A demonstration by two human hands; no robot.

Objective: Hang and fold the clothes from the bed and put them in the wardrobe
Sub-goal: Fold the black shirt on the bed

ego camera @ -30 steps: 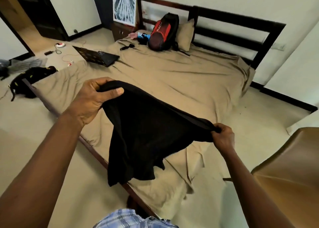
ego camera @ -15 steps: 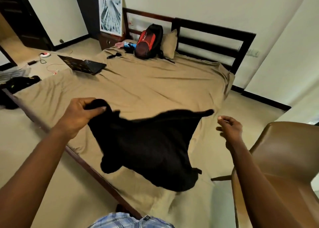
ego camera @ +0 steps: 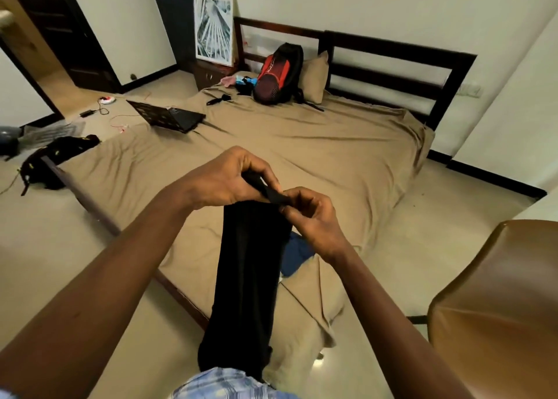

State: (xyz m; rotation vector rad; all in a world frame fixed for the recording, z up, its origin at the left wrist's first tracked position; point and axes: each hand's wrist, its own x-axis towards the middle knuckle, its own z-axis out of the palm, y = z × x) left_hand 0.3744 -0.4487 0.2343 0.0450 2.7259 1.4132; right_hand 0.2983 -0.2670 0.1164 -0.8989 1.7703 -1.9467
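Observation:
A black garment (ego camera: 247, 280) hangs straight down in front of me, folded lengthwise into a narrow strip over the bed's near corner. My left hand (ego camera: 223, 178) grips its top edge with curled fingers. My right hand (ego camera: 308, 214) pinches the same top edge right beside the left hand. A blue garment (ego camera: 297, 255) lies on the tan bed (ego camera: 317, 147), partly hidden behind the black one. The wardrobe is not identifiable in this view.
On the bed sit an open laptop (ego camera: 170, 117), a red-and-black backpack (ego camera: 276, 75) against a pillow, and small items near the headboard. A brown chair (ego camera: 495, 305) stands at my right. A black bag (ego camera: 54, 160) and cables lie on the floor at left.
My right hand let go of the spread garment, then came back to its top edge. Both hands have come together, and the garment now hangs folded in a narrow strip.

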